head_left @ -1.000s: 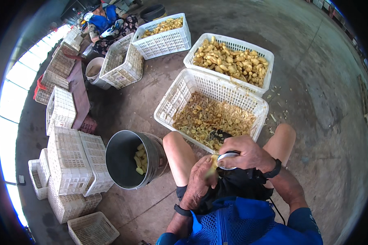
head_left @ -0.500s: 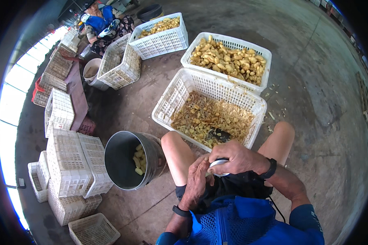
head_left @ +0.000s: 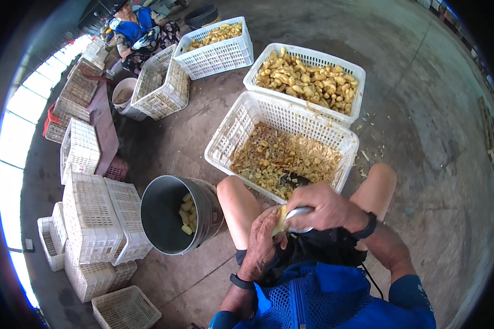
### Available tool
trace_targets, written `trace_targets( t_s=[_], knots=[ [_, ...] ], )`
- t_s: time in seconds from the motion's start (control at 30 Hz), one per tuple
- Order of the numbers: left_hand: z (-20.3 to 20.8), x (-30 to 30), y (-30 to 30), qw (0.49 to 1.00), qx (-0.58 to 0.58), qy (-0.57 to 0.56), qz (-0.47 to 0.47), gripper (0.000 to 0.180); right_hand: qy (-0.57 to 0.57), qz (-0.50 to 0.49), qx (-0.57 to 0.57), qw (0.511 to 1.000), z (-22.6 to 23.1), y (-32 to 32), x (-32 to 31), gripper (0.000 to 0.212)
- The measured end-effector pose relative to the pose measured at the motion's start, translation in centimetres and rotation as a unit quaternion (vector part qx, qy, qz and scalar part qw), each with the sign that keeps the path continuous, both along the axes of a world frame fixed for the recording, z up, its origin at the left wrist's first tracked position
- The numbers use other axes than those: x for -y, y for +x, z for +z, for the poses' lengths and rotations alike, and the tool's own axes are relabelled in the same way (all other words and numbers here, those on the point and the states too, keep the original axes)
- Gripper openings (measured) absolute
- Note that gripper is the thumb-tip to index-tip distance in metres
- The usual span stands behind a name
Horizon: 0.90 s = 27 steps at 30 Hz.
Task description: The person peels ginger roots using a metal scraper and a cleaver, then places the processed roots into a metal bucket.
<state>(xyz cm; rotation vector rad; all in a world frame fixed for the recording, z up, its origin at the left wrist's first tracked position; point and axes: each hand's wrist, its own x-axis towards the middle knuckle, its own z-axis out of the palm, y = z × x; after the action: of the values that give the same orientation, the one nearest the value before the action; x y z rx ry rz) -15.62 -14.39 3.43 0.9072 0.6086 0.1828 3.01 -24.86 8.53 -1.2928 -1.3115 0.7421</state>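
Pinched in my left hand is a pale yellow peeled root, held over my lap and partly hidden by the fingers. My right hand is closed round a shiny metal peeler, which lies against the root; its blade is hard to make out. Just beyond my hands stands a white slatted crate with peelings and a dark object in it. Behind it, another white crate is heaped with knobby yellow-brown roots. Left of my knee, a grey bucket holds several pale peeled roots.
Stacked white crates rise at the left, with a low crate in front. At the far left sits a co-worker near more crates and a whitish bucket. Scraps lie on the concrete floor right of the crates.
My right hand has shifted slightly right and turned, showing more of the metal peeler. More of the pale root now shows between my hands.
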Motion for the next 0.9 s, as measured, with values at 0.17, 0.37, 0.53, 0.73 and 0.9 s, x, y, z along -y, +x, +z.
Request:
trace_targets(
  t_s=[0.17, 0.37, 0.53, 0.73, 0.9],
  knots=[
    [0.7, 0.1, 0.2, 0.998, -0.039, 0.045, 0.008, 0.043, 0.000, 0.012, 0.084, 0.996, -1.7, -0.6, -1.2, 0.024],
    [1.1, 0.2, -0.8, 0.993, -0.048, 0.107, -0.017, 0.043, -0.003, -0.138, 0.089, 0.986, 1.1, 3.9, 0.2, 0.017],
    [0.3, 0.4, -0.6, 0.987, -0.048, 0.151, -0.035, 0.044, -0.057, -0.024, 0.060, 0.996, -0.3, 0.2, -0.8, 0.023],
    [2.1, 0.2, -1.3, 0.979, -0.038, 0.190, -0.064, 0.042, -0.086, -0.150, 0.073, 0.982, 2.0, 4.3, -0.2, 0.021],
    [0.7, -0.2, -0.9, 0.996, 0.036, 0.017, -0.081, 0.044, -0.026, -0.019, 0.051, 0.998, 0.4, 0.9, -0.4, 0.026]
  ],
)
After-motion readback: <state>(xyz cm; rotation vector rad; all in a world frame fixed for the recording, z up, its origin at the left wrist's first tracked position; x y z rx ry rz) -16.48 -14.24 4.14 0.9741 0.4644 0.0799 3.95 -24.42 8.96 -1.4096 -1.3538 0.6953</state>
